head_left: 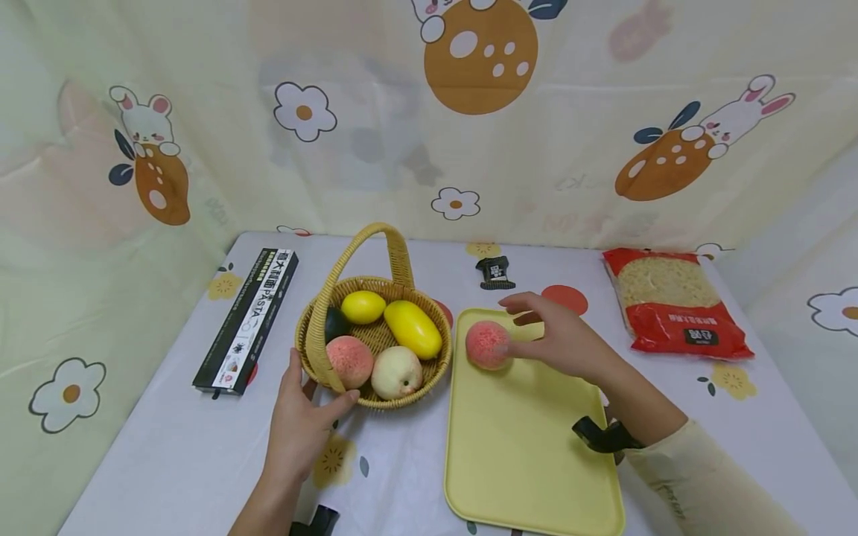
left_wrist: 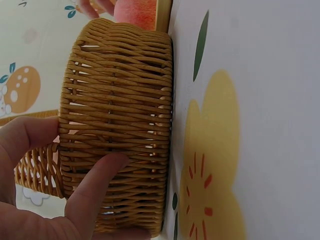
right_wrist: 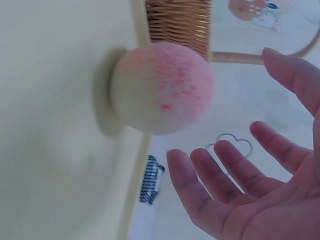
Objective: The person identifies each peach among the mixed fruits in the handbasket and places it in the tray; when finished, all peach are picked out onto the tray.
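Note:
A wicker basket with an arched handle stands left of a yellow tray. In it lie a lemon, a yellow mango-like fruit, a pink peach, a pale round fruit and a dark green fruit, partly hidden by the handle. My left hand grips the basket's near left side, its thumb against the woven wall. Another pink peach rests at the tray's far left corner. Beside it is my right hand, fingers spread and nothing held.
A black-and-white pasta box lies to the basket's left. Behind the tray is a small black packet. A red bag of dry pasta lies at the far right. Patterned cloth hangs along the table's back and sides.

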`<action>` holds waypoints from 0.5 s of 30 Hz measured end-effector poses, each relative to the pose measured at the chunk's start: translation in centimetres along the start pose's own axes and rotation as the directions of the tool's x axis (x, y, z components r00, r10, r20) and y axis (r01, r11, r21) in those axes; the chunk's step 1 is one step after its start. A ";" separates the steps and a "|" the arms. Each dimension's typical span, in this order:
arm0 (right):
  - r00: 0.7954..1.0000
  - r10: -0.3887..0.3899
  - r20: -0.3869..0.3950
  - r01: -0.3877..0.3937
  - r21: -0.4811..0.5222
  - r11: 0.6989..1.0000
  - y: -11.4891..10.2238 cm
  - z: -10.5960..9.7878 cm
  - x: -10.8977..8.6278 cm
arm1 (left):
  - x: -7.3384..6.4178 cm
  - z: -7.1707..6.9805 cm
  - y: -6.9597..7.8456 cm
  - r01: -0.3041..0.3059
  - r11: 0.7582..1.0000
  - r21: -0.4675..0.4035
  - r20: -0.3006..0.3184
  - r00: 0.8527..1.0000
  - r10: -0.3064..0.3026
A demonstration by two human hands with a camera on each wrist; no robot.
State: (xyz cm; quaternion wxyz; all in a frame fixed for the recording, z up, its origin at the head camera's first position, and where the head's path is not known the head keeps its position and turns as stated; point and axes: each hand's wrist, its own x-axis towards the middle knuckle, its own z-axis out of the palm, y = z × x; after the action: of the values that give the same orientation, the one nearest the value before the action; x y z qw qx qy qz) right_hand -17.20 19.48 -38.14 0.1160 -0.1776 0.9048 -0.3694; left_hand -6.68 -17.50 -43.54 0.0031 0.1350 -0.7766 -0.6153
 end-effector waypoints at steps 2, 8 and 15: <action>1.000 -0.003 -0.002 0.003 0.016 1.000 -0.1 -0.5 -0.3 | 0.0 0.0 0.0 0.002 1.000 0.002 0.000 1.000 -0.002; 0.999 -0.047 -0.004 0.047 0.065 0.997 -1.6 -1.6 -0.8 | 0.1 0.0 0.0 -0.003 1.000 0.008 0.005 1.000 0.003; 0.992 -0.126 0.024 0.125 0.026 0.992 -4.7 -1.4 -0.5 | 0.0 -0.1 0.2 0.000 1.000 0.006 0.004 1.000 0.000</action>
State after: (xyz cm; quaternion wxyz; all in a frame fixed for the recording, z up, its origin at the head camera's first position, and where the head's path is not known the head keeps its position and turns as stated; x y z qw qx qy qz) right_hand -16.06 17.41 -33.78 0.1061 -0.2374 0.8857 -0.3845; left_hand -6.67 -17.51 -43.34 0.0012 0.1338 -0.7784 -0.6134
